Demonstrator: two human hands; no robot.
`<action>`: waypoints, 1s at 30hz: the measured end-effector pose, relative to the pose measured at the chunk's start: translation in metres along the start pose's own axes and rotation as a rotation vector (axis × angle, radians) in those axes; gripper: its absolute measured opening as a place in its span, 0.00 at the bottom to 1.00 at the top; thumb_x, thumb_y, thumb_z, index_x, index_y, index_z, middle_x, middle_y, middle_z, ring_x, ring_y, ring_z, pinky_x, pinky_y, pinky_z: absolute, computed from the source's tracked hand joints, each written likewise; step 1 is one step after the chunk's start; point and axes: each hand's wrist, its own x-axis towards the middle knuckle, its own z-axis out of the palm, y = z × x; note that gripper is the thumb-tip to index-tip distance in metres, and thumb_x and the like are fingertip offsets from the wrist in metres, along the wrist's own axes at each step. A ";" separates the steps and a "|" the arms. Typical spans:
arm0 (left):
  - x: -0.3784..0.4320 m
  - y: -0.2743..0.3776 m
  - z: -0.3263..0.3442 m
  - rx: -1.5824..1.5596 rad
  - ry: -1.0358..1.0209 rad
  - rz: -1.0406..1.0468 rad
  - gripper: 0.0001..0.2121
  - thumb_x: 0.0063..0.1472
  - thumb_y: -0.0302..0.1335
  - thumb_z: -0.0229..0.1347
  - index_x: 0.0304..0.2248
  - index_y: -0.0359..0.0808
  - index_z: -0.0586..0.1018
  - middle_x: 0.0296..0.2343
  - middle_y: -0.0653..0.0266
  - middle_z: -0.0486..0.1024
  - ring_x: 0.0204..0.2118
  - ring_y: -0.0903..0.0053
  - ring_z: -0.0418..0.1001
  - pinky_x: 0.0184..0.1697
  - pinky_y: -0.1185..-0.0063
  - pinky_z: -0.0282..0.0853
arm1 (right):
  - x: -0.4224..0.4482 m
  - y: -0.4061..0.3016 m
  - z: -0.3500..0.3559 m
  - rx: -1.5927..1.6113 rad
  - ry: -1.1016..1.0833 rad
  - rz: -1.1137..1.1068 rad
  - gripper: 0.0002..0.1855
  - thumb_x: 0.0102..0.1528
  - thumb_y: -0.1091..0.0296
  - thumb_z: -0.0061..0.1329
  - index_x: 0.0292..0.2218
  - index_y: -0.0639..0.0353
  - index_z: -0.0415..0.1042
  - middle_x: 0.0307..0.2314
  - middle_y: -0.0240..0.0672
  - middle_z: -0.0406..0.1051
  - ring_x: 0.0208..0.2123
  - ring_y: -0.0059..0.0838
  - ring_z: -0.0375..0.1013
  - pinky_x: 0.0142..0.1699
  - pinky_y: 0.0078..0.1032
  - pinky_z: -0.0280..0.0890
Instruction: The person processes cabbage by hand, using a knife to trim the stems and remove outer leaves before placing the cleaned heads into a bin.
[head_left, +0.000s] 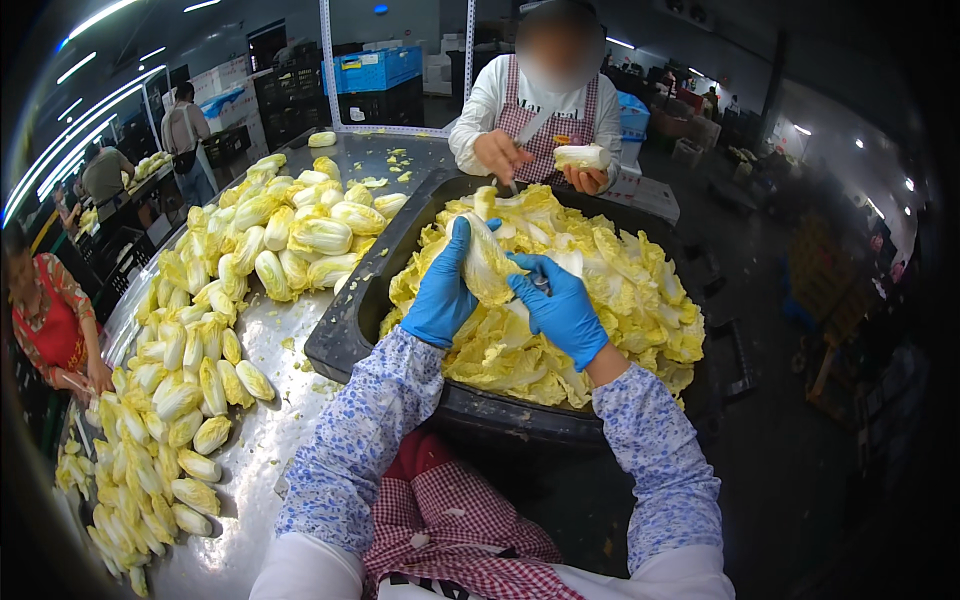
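Observation:
My left hand (445, 289), in a blue glove, grips a small napa cabbage (486, 259) by its side, above a black plastic tub (337, 330). At the leafy end of that cabbage, my right hand (559, 304), gloved too, has its fingers curled around a small metal tool, mostly hidden, perhaps a knife; fingertips touch the leaves. Loose yellow cabbage leaves (630, 300) are heaped in the tub beneath both hands. To the left, many napa cabbages (320, 235) lie piled on a metal table (247, 480).
Across the tub a co-worker (547, 112) holds a knife (534, 126) and another cabbage (582, 157). A second person (56, 322) works at the table's left side. Blue and black crates (379, 69) stand behind the table. Leaf scraps lie on the metal.

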 end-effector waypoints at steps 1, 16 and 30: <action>-0.001 0.000 0.000 0.010 0.037 0.031 0.21 0.62 0.39 0.48 0.48 0.32 0.66 0.40 0.60 0.70 0.43 0.75 0.70 0.46 0.75 0.68 | 0.000 -0.003 -0.002 0.114 -0.013 0.096 0.23 0.51 0.58 0.53 0.42 0.67 0.67 0.19 0.30 0.68 0.18 0.15 0.63 0.27 0.17 0.62; 0.001 -0.002 0.005 0.423 0.151 0.143 0.19 0.59 0.35 0.53 0.44 0.30 0.70 0.36 0.65 0.73 0.36 0.83 0.70 0.41 0.84 0.66 | 0.000 -0.011 -0.008 0.060 -0.022 0.142 0.21 0.49 0.61 0.57 0.41 0.64 0.68 0.16 0.25 0.63 0.18 0.12 0.61 0.24 0.16 0.60; -0.011 -0.001 0.027 0.624 0.030 0.124 0.22 0.59 0.31 0.54 0.51 0.34 0.66 0.42 0.64 0.70 0.42 0.82 0.68 0.46 0.84 0.64 | 0.008 -0.011 -0.023 0.295 -0.018 0.191 0.19 0.50 0.65 0.55 0.40 0.65 0.67 0.23 0.29 0.68 0.17 0.13 0.63 0.17 0.13 0.57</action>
